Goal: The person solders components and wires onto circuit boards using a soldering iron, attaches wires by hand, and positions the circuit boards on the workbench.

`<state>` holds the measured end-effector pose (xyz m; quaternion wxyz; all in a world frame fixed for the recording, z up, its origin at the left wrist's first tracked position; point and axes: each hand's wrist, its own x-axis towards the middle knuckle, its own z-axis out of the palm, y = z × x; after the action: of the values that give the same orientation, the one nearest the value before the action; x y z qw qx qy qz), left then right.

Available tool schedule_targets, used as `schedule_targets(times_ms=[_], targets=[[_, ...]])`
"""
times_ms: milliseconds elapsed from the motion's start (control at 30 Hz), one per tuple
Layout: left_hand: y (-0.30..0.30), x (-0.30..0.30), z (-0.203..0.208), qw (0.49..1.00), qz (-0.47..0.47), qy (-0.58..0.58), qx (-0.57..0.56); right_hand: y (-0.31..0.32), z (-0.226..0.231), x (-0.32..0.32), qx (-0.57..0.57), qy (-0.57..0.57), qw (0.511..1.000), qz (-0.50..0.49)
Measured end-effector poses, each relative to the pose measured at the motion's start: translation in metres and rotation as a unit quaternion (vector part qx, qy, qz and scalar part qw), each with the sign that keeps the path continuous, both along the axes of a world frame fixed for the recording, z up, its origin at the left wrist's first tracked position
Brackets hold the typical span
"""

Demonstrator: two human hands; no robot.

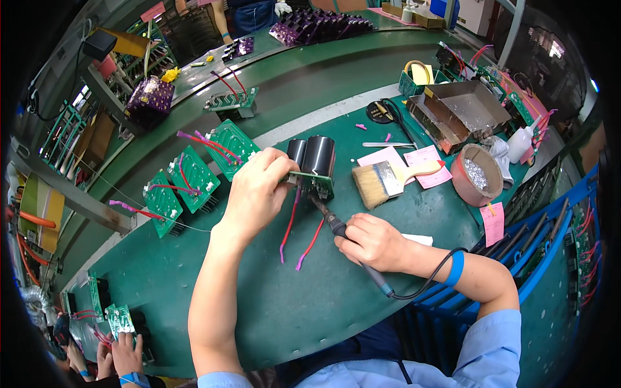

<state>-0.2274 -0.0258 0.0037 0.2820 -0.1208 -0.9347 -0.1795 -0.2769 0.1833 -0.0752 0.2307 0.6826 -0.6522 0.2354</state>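
Note:
My left hand (257,187) pinches the edge of a green circuit board (318,183) and holds it tilted above the green table. Two black cylindrical capacitors (318,155) stand out from the board's far side. Two red wires with purple ends (290,226) hang below it. In my right hand (375,242) is a soldering iron (336,224), closed in the fingers like a pen. Its tip reaches up to the board's underside; whether it touches cannot be made out. A blue band circles my right forearm.
Several green circuit boards (194,180) with red wires lie left. A wide brush (378,183), pink paper slips, a solder-filled round tub (477,173) and a metal tray (459,113) are right. Another board (231,102) sits on the conveyor beyond. Other people's hands (127,355) work at lower left.

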Motion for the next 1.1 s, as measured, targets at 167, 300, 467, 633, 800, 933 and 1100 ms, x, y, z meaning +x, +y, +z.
schedule_targets(times_ms=[167, 300, 467, 633, 800, 933, 1100], targets=[[-0.001, -0.003, 0.001, 1.0, -0.006, -0.001, 0.002, 0.0, 0.003, 0.0, 0.003, -0.028, 1.0, 0.002], [0.001, -0.003, 0.002, 1.0, -0.004, -0.014, 0.007, 0.0, 0.003, 0.0, -0.006, -0.024, 1.0, 0.001], [0.006, -0.006, 0.009, 1.0, -0.019, -0.019, 0.004, 0.0, 0.0, -0.002, -0.016, -0.021, 1.0, 0.002], [0.015, -0.007, 0.016, 0.999, -0.026, -0.029, -0.027, 0.002, -0.002, -0.004, -0.025, 0.06, 0.998, 0.0], [0.026, -0.01, 0.021, 0.997, -0.036, -0.023, -0.068, 0.004, -0.002, -0.003, -0.028, 0.096, 0.995, -0.015], [0.031, -0.01, 0.023, 0.995, -0.049, -0.02, -0.085, 0.009, -0.002, 0.0, 0.048, 0.075, 0.996, -0.017], [0.029, -0.012, 0.022, 0.995, -0.047, -0.025, -0.086, 0.004, -0.003, -0.003, -0.031, 0.091, 0.995, -0.01]])
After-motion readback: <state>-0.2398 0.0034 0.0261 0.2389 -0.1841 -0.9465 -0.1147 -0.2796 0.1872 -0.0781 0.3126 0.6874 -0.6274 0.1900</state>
